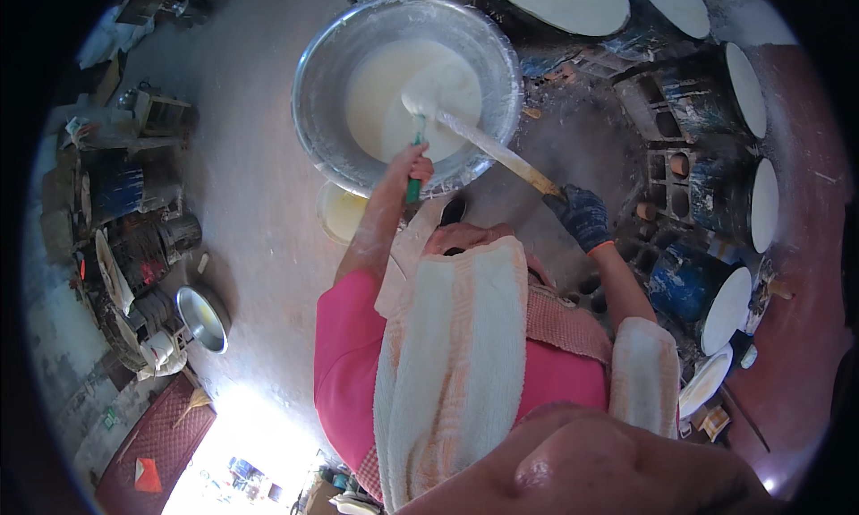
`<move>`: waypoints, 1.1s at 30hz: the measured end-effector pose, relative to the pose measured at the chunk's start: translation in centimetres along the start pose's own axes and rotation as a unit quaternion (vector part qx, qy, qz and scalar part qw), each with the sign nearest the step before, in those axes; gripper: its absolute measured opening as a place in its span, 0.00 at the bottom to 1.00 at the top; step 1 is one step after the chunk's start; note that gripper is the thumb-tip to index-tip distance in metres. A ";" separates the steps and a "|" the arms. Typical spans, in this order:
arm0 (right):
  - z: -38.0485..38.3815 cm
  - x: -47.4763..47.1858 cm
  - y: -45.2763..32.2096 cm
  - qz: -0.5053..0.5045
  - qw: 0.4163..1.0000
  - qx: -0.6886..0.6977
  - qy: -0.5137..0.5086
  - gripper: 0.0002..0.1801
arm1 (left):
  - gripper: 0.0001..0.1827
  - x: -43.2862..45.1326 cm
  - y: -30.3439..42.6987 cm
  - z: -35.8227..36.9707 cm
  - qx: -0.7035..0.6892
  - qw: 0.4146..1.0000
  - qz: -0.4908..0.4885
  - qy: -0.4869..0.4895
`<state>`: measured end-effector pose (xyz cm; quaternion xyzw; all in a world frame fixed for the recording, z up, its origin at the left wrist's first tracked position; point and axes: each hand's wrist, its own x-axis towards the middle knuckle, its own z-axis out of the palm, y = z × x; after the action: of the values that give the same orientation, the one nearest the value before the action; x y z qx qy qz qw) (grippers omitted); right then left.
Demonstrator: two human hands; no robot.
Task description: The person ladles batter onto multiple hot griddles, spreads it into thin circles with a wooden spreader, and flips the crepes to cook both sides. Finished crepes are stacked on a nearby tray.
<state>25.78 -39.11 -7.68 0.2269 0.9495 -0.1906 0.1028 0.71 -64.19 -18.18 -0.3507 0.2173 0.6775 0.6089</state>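
Observation:
Before me stands a large metal basin (310, 79) that contains a pale, creamy liquid (376, 79). My left hand (419, 164), bare, grips a green-handled tool (413, 191) over the basin's near side. Its far end is at the coated head of a long wooden paddle (500, 154), and whether the two touch I cannot tell. The paddle slants down to the right across the basin's rim. My right hand (582, 214), in a dark knitted glove, is closed around the upper end of its shaft. White paste covers the paddle's lower part, and its head lies at the liquid.
A smaller bowl of yellowish liquid (339, 213) sits partly under the basin's near rim. Dark drums with pale round tops (721, 307) line the right side, near hollow blocks (661, 179). A steel bowl (203, 319) rests on the floor at left, by cluttered shelving.

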 end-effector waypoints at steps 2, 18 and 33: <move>-0.8 -2.1 0.0 -0.018 0.997 0.024 0.072 0.20 | 0.11 -5.4 -0.7 4.9 0.075 0.993 0.059 -0.065; -15.7 1.4 -4.8 -0.169 0.860 0.383 0.292 0.16 | 0.13 -29.7 -2.2 27.0 0.524 0.681 0.500 -0.109; -1.8 -4.9 -0.7 0.079 0.923 0.346 0.152 0.21 | 0.09 -16.2 -0.5 15.5 0.413 0.888 0.189 -0.073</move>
<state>29.52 -40.89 -4.39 0.3484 0.8078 -0.4619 -0.1128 -1.88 -63.87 4.08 0.0303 0.4945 0.6524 0.5735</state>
